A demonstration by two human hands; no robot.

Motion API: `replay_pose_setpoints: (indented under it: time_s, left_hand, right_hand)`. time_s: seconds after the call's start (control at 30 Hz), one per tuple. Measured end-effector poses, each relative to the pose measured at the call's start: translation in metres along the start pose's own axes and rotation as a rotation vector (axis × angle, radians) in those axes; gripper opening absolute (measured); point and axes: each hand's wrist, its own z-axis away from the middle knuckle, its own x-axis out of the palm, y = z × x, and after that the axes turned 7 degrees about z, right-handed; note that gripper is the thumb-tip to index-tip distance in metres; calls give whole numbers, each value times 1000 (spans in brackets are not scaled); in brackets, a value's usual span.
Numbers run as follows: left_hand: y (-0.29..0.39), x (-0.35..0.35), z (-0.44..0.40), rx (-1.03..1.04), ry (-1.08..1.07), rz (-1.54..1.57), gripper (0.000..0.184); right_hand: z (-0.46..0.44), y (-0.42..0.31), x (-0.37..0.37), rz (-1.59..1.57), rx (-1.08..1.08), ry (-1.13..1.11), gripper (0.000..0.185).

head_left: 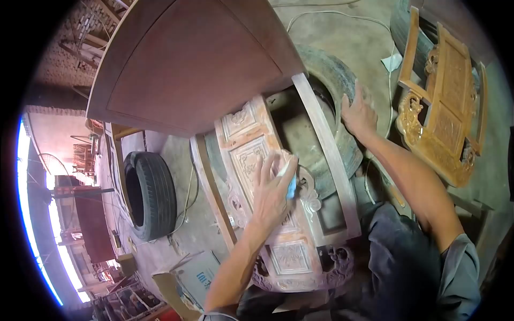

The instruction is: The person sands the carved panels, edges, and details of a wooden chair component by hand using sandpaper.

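A carved wooden chair [292,257] with a pale, dusty back panel lies in front of me, its broad brown seat board [198,64] toward the top. My left hand [274,187] is closed on a small white and blue piece, pressed on the carved panel near its middle. To the right, my right hand [359,113] rests with fingers apart on the edge of a large tire [350,150] under the chair. A pale curved chair rail [326,144] runs between my hands.
Another tire [155,195] stands at the left. A glossy orange carved chair [447,112] lies at the right. A cardboard box [198,278] is at the lower left. Cables [390,80] trail over the floor, near a white scrap [392,62].
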Motion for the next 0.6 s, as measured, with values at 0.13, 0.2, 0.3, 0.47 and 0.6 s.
replay_pose_setpoints:
  time_s: [0.13, 0.2, 0.3, 0.47, 0.6]
  left_hand:
    - [-12, -12, -13, -57, -110, -50, 69]
    - [-21, -16, -19, -29, -101, -50, 66]
    - [-58, -22, -47, 34, -23, -53, 62]
    - [-63, -28, -29, 96, -161, -56, 63]
    - [-99, -36, -97, 70, 10, -125, 79]
  right_hand:
    - [0, 1, 1, -12, -15, 26, 76]
    - [0, 0, 1, -3, -4, 20, 76]
    - [-2, 1, -1, -23, -15, 24, 76]
    - [-4, 6, 7, -24, -47, 46, 77]
    - [3, 1, -3, -23, 9, -24, 77]
